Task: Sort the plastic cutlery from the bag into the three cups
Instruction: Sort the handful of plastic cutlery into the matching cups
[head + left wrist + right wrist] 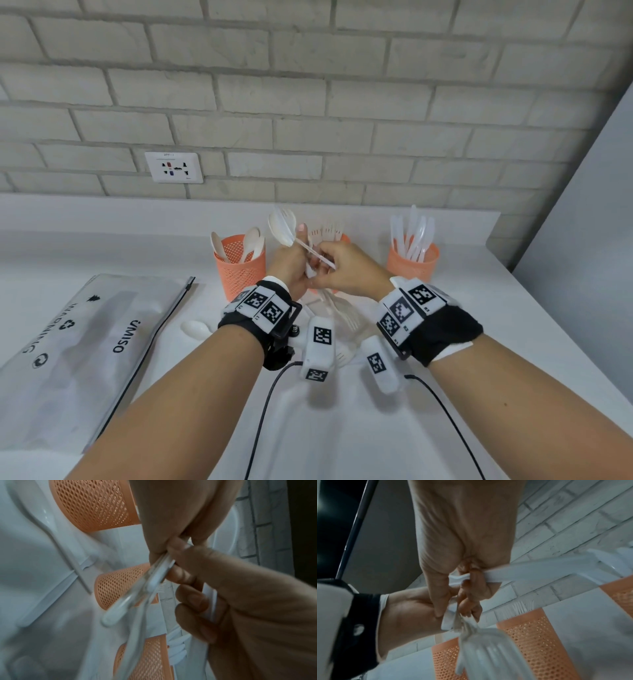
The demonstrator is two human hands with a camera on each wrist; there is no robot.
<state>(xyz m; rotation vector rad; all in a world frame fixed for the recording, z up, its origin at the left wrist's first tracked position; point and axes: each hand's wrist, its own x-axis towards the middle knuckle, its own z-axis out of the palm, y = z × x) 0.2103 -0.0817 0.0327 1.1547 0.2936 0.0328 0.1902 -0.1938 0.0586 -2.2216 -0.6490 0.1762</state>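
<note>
We are gripping a mixed bundle of cutlery (291, 236) in our left hand (291, 270) while our right hand (346, 270) is pinching one thin handle above the middle cup (342, 240); light, slippery, bendy, best taken mid-handle

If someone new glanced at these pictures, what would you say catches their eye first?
First, the two hands meeting mid-counter: the left hand holds a bunch of white cutlery upright, while the right hand pinches one handle. Behind them stand three orange mesh cups: the left cup with spoons, the middle cup with forks, the right cup with knives. The grey bag lies flat at far left.
</note>
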